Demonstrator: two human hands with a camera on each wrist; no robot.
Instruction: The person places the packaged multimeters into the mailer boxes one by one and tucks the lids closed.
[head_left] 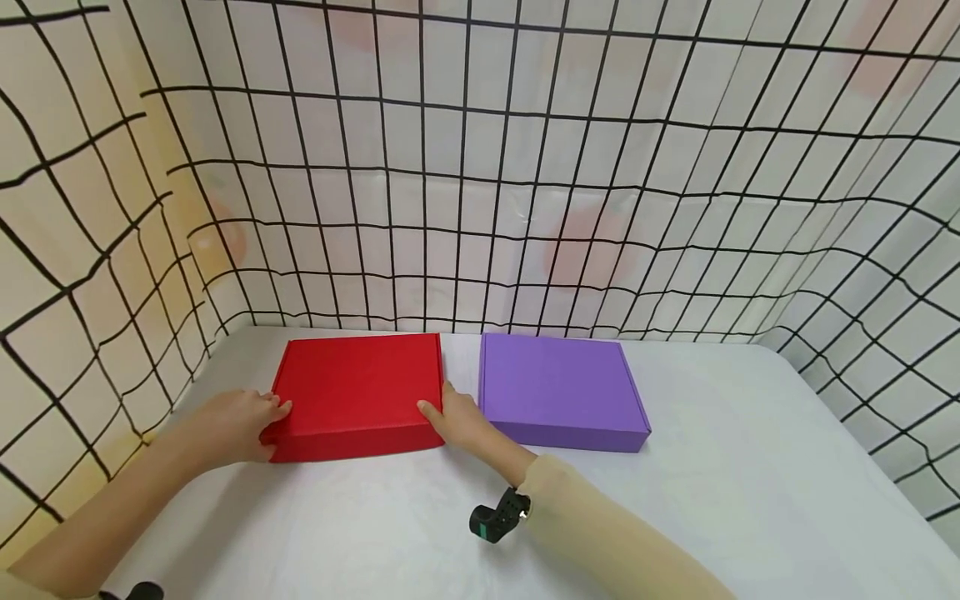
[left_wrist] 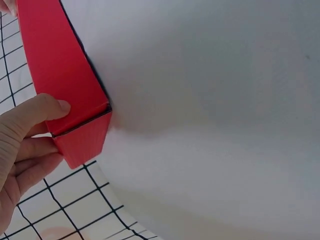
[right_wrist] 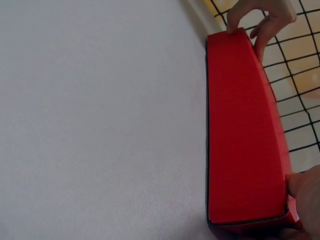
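A flat red cardboard box (head_left: 360, 383) with its lid closed lies at the back left of the white table. My left hand (head_left: 236, 425) grips its left end, thumb at the front corner and fingers along the side, as the left wrist view also shows. At the opposite end my right hand (head_left: 459, 417) holds the right side, its thumb on the top edge and its fingers partly hidden behind the box. A closed purple box (head_left: 562, 387) of like shape sits just right of my right hand.
Black wire grid (head_left: 465, 200) walls with white sheeting behind stand at the back and both sides of the white table (head_left: 750, 467). The grid comes close to my left forearm (head_left: 112, 508). A black wrist camera (head_left: 498, 515) hangs at my right sleeve.
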